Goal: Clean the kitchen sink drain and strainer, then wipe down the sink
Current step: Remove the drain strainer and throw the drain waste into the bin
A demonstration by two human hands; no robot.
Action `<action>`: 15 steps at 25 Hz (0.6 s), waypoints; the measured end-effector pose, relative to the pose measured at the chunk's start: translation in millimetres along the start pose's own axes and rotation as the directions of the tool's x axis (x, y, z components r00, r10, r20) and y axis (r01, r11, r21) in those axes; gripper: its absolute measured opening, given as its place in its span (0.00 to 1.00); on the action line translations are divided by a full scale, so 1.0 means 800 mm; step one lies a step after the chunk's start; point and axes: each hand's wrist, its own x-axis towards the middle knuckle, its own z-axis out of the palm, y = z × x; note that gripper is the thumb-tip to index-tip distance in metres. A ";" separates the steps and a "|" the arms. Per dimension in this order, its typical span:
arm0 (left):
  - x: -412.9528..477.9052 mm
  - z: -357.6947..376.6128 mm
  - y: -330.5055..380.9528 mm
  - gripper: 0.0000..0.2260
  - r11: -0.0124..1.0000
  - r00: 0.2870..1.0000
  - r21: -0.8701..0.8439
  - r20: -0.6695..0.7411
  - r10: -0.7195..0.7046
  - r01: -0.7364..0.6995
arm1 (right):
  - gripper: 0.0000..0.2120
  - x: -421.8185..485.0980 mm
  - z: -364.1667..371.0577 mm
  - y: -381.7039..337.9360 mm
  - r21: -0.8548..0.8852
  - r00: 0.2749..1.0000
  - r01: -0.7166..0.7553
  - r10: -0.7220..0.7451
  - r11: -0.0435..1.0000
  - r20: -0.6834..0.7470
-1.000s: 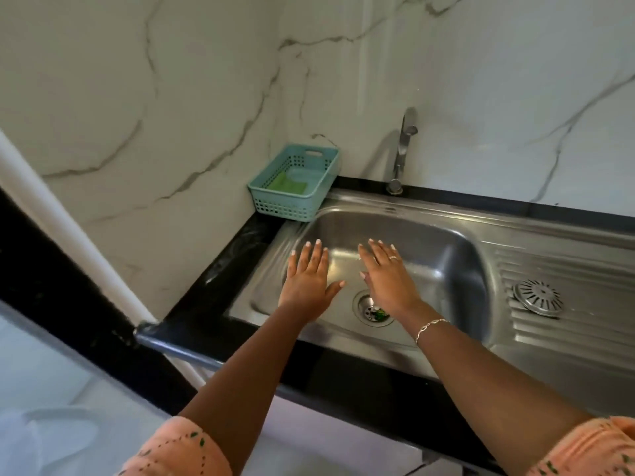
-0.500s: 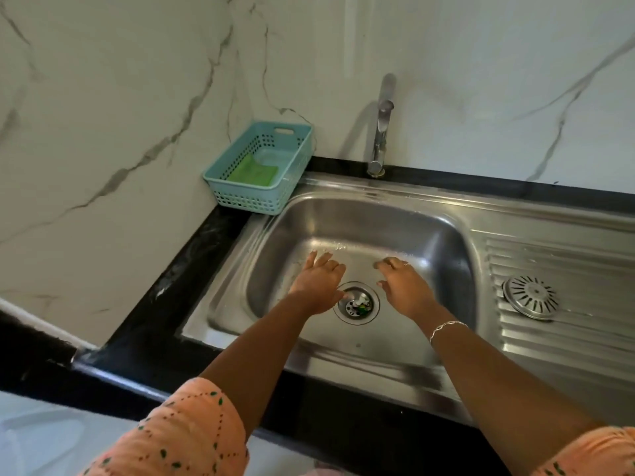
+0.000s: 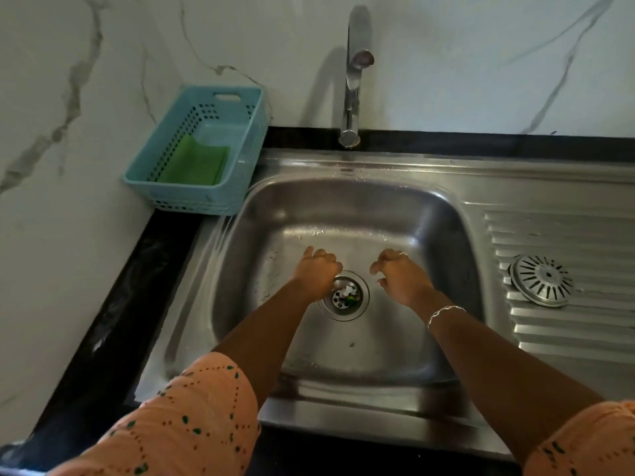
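A steel sink basin [image 3: 343, 207] holds an open drain [image 3: 347, 297] with white and green scraps in its holes. The round slotted strainer [image 3: 541, 280] lies apart on the ribbed drainboard to the right. Both hands are down on the basin floor. My left hand [image 3: 316, 271] has its fingers curled in and rests at the drain's left rim, covering part of it. A short way right of the drain, my right hand [image 3: 402, 274] is loosely bent like a claw and holds nothing.
A teal plastic basket [image 3: 240, 97] with a green scouring cloth [image 3: 196, 164] stands at the sink's back left corner. The chrome tap [image 3: 355, 73] rises behind the basin, with no water running. A black countertop [image 3: 137, 286] borders the sink, and marble walls stand behind and to the left.
Both hands dropped from above the basin, fingers spread, to its floor beside the drain, and their fingers curled in. The view moved closer over the sink.
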 end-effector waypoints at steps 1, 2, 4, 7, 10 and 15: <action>0.006 0.005 0.000 0.18 1.000 1.000 -0.020 0.007 0.007 -0.007 | 0.15 0.004 0.005 0.000 -0.001 1.000 0.001 -0.001 1.000 0.016; 0.011 0.010 0.000 0.17 0.999 1.000 -0.036 0.011 0.012 -0.011 | 0.14 0.007 0.009 0.000 -0.001 1.000 0.009 -0.009 1.000 0.028; 0.022 0.026 0.000 0.16 0.998 1.000 -0.055 0.008 0.019 -0.019 | 0.13 0.014 0.017 -0.002 0.008 0.999 0.023 -0.024 1.000 0.029; 0.036 0.053 0.000 0.13 0.994 1.000 -0.111 0.023 -0.005 0.007 | 0.10 0.025 0.035 -0.005 0.052 0.998 0.024 -0.027 0.998 0.051; 0.050 0.071 0.003 0.13 0.991 0.999 -0.131 0.046 -0.028 0.034 | 0.09 0.037 0.058 -0.004 0.166 0.997 -0.048 0.037 0.985 0.067; 0.067 0.102 0.003 0.11 0.993 0.997 -0.096 0.025 -0.067 0.069 | 0.05 0.053 0.083 -0.008 0.445 0.957 -0.280 0.284 0.851 0.059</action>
